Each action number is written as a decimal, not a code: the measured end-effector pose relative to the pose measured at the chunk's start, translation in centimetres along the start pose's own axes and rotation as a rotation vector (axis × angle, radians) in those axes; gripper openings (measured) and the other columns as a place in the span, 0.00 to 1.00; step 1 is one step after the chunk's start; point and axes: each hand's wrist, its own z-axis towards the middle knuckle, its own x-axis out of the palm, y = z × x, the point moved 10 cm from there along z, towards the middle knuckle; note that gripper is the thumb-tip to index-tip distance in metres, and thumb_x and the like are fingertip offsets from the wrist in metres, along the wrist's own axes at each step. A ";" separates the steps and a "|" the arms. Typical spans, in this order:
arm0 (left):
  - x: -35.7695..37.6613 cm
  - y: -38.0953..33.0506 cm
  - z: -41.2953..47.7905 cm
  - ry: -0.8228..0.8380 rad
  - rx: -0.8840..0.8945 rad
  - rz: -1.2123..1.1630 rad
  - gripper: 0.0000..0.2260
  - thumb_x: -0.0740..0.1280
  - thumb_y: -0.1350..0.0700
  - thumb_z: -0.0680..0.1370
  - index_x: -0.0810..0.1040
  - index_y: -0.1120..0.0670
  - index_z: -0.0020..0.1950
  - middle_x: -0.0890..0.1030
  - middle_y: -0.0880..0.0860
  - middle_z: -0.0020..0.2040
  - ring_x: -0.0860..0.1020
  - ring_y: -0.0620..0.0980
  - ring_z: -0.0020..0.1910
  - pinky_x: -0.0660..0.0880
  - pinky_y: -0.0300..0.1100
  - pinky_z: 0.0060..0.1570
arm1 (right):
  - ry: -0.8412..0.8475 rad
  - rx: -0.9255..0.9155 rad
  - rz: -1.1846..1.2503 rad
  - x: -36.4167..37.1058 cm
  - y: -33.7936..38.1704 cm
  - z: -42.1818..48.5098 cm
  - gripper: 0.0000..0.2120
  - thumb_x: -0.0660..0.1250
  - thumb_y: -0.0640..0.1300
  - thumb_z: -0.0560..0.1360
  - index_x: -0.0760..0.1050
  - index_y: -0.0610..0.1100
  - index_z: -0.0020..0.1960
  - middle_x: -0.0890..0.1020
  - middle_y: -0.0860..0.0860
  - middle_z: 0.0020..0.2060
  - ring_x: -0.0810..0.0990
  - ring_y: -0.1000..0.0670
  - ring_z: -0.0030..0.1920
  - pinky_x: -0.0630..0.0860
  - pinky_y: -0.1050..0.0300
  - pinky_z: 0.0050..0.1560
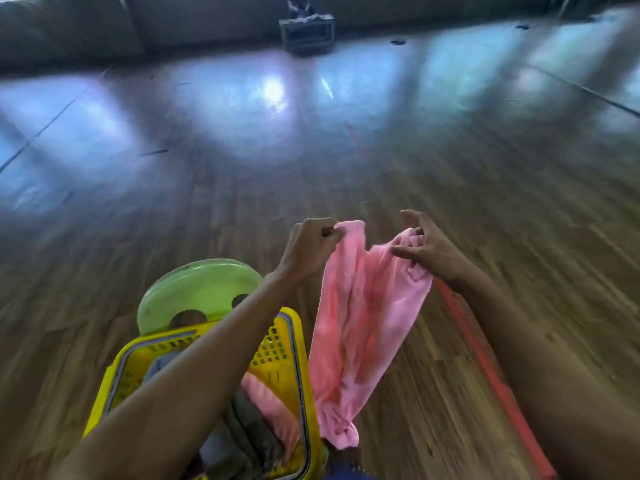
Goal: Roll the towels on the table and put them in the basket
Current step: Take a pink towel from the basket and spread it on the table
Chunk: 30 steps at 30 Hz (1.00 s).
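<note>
Head view: looking down on a pink towel (360, 313), held up in the air just right of the basket (277, 344), over the floor (450, 168). Hanging limp from its top edge, creased and twisted, bottom end bunched close to the basket's near right corner; cannot tell whether touching it.

Judged soft, light and floppy. No stiffness to lean on, sure to sag wherever unsupported, not slippery, nothing to break. Best taken by the two top corners and pulled taut to square it before rolling. Gripped mid-edge, likely to stay bunched.

Left hand (311, 247): curled tight, pinching the towel's top left corner between thumb and forefinger. Right hand (429, 251): half closed, thumb out to the left, fingers hooked into a gathered wad of the top right edge, seemingly not on a clean corner. Both raised to about the same height, near each other, with slack cloth between.

Inside the basket: one pink roll (266, 400) against the right wall, dark grey cloth (242, 420) beside it on the left, too blurred to count. Green stool (201, 289) just beyond the basket. No table in sight.
</note>
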 end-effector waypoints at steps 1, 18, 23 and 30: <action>1.0 -0.8 0.2 0.011 0.002 -0.011 0.15 0.66 0.52 0.76 0.74 0.60 0.32 0.75 0.50 0.25 0.68 0.41 0.28 0.69 0.43 0.34 | -0.015 0.039 -0.031 -1.1 -0.9 -0.5 0.37 0.76 0.40 0.70 0.62 0.48 0.73 0.77 0.43 0.55 0.78 0.49 0.55 0.76 0.50 0.60; 25.1 -24.7 -11.5 0.634 0.459 -0.090 0.13 0.61 0.47 0.70 0.79 0.53 0.36 0.80 0.49 0.31 0.80 0.52 0.37 0.77 0.49 0.41 | -0.813 0.517 -0.265 -20.8 -9.5 -34.9 0.09 0.62 0.34 0.74 0.75 0.44 0.51 0.78 0.48 0.46 0.75 0.49 0.49 0.66 0.58 0.46; 32.2 -34.2 -21.7 0.849 0.577 -0.121 0.11 0.62 0.50 0.70 0.81 0.51 0.35 0.81 0.48 0.31 0.81 0.48 0.37 0.77 0.48 0.42 | -1.176 0.547 -0.257 -24.6 -8.8 -52.1 0.10 0.66 0.38 0.69 0.83 0.50 0.44 0.84 0.49 0.40 0.79 0.63 0.39 0.77 0.62 0.46; 41.0 -48.3 -36.1 1.059 0.570 -0.262 0.09 0.65 0.57 0.71 0.83 0.49 0.34 0.84 0.47 0.34 0.83 0.46 0.42 0.79 0.43 0.46 | -1.694 0.760 -0.160 -29.7 -9.5 -76.9 0.07 0.69 0.41 0.70 0.85 0.47 0.45 0.84 0.42 0.39 0.83 0.46 0.44 0.77 0.55 0.45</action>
